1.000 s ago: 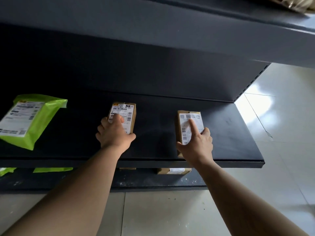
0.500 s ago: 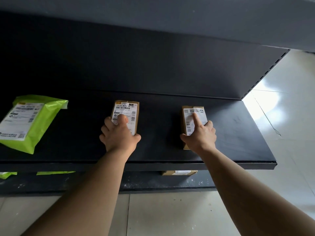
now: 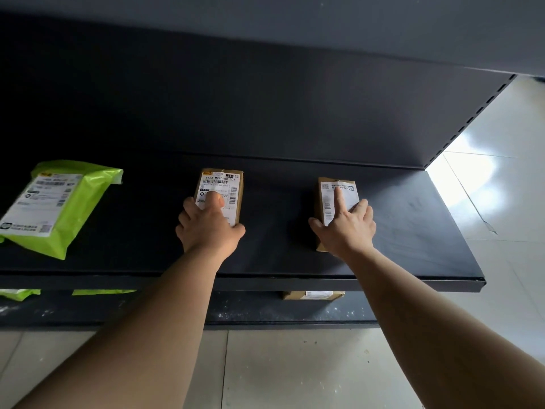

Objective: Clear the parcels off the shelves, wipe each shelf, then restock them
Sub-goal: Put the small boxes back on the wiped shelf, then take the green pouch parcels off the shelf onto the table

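Bare shelf [image 3: 280, 219] lies open between my two boxes and out to the right end.
My left grip [image 3: 209, 228] holds the left box [image 3: 228, 184], my right grip [image 3: 345, 228] the right box [image 3: 326, 199]. The green mailer [image 3: 56, 202] blocks the far left, with a bare gap before the left box. The back panel [image 3: 265, 107] closes behind, and the upper shelf [image 3: 295, 31] caps the space overhead.

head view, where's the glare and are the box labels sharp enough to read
Head view: strong glare on the floor tiles at right, while the back panel sinks into shadow at left. Head view: the left box has a fairly sharp label with legible large print, and the right box has a smeared, unreadable one.
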Demonstrator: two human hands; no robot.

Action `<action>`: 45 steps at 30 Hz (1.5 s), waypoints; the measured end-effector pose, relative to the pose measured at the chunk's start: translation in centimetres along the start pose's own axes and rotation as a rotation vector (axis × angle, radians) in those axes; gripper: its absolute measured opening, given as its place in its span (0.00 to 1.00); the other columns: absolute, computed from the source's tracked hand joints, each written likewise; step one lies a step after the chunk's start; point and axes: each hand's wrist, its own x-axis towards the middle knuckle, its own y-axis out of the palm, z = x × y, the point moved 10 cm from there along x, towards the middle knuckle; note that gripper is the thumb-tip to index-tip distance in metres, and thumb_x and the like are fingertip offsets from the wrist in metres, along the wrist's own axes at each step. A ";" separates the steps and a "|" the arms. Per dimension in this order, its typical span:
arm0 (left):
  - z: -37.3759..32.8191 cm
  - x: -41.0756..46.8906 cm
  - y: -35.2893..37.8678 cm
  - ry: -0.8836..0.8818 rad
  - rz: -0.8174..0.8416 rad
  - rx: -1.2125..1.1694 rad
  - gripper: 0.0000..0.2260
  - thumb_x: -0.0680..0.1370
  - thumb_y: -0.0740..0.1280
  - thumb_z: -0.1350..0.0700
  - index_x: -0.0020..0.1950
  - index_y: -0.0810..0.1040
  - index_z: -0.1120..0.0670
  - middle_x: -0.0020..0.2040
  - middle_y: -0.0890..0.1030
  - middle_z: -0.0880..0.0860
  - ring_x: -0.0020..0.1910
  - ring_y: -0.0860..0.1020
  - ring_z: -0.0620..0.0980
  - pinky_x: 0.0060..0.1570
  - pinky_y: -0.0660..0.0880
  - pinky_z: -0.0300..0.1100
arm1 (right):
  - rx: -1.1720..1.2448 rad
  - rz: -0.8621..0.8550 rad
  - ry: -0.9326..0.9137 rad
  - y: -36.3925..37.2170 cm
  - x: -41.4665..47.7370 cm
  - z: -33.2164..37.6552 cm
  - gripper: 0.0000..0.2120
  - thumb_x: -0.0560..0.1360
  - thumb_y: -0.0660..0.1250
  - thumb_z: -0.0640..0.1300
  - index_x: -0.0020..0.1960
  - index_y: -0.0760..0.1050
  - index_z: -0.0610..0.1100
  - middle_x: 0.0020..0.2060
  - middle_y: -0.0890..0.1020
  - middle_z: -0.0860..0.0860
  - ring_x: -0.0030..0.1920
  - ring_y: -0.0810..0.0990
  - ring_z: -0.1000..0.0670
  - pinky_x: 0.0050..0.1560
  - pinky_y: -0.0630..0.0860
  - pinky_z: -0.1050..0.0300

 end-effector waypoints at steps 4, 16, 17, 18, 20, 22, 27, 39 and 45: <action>-0.4 -0.6 -0.6 0.010 0.057 0.018 0.30 0.69 0.71 0.40 0.66 0.63 0.47 0.70 0.58 0.58 0.67 0.62 0.60 0.66 0.61 0.55 | -0.011 0.006 -0.054 -0.7 -1.0 0.5 0.40 0.76 0.59 0.64 0.78 0.40 0.54 0.77 0.43 0.39 0.77 0.42 0.37 0.74 0.47 0.41; -1.6 -6.3 -7.1 0.071 0.102 -0.082 0.17 0.78 0.64 0.49 0.64 0.72 0.53 0.61 0.76 0.54 0.55 0.77 0.54 0.53 0.75 0.48 | 0.066 0.039 -0.132 -6.1 -7.3 2.8 0.33 0.77 0.63 0.54 0.77 0.52 0.51 0.78 0.46 0.43 0.77 0.43 0.43 0.74 0.48 0.46; -1.7 -7.1 -7.7 0.084 0.120 -0.134 0.15 0.78 0.64 0.50 0.63 0.73 0.54 0.60 0.77 0.53 0.53 0.78 0.53 0.49 0.77 0.47 | 0.077 0.043 -0.149 -6.6 -8.2 3.1 0.32 0.77 0.63 0.53 0.77 0.54 0.51 0.78 0.48 0.44 0.77 0.43 0.43 0.74 0.49 0.47; -1.8 -7.9 -8.2 0.100 0.130 -0.171 0.13 0.79 0.64 0.51 0.61 0.75 0.54 0.59 0.78 0.52 0.52 0.79 0.51 0.48 0.77 0.44 | 0.089 0.052 -0.167 -7.1 -9.0 3.4 0.31 0.78 0.62 0.53 0.77 0.55 0.51 0.78 0.49 0.45 0.78 0.44 0.44 0.74 0.49 0.47; -1.9 -9.8 -9.8 0.121 0.133 -0.204 0.11 0.78 0.64 0.52 0.58 0.76 0.54 0.56 0.80 0.50 0.52 0.79 0.48 0.47 0.76 0.40 | 0.115 0.076 -0.203 -8.3 -10.9 4.0 0.29 0.79 0.61 0.54 0.77 0.57 0.52 0.78 0.50 0.47 0.78 0.45 0.45 0.75 0.50 0.46; -1.7 -11.4 -11.1 0.121 0.137 -0.231 0.09 0.78 0.65 0.53 0.57 0.77 0.52 0.53 0.81 0.48 0.49 0.78 0.45 0.45 0.74 0.37 | 0.142 0.095 -0.232 -9.4 -12.6 4.5 0.28 0.79 0.61 0.53 0.77 0.58 0.51 0.78 0.52 0.48 0.78 0.46 0.46 0.76 0.50 0.46; 0.7 -15.3 -15.9 0.040 0.112 -0.277 0.03 0.78 0.65 0.53 0.51 0.77 0.48 0.46 0.79 0.44 0.46 0.77 0.43 0.41 0.71 0.36 | 0.241 0.123 -0.282 -12.8 -17.4 6.5 0.25 0.79 0.62 0.50 0.75 0.64 0.50 0.76 0.60 0.48 0.76 0.55 0.45 0.75 0.55 0.46; 13.7 -20.4 -25.9 -0.198 -0.016 -0.310 0.04 0.77 0.64 0.56 0.45 0.77 0.49 0.40 0.78 0.43 0.40 0.78 0.47 0.37 0.73 0.40 | 0.312 0.196 -0.425 -13.7 -26.6 16.3 0.19 0.78 0.61 0.45 0.69 0.73 0.48 0.66 0.74 0.49 0.67 0.69 0.45 0.66 0.68 0.54; 23.4 -20.6 -29.9 -0.307 -0.044 -0.378 0.04 0.77 0.63 0.56 0.47 0.78 0.49 0.43 0.79 0.46 0.40 0.78 0.48 0.38 0.75 0.42 | 0.312 0.226 -0.465 -11.3 -30.7 24.2 0.19 0.78 0.62 0.45 0.68 0.73 0.49 0.65 0.75 0.49 0.65 0.70 0.45 0.62 0.67 0.58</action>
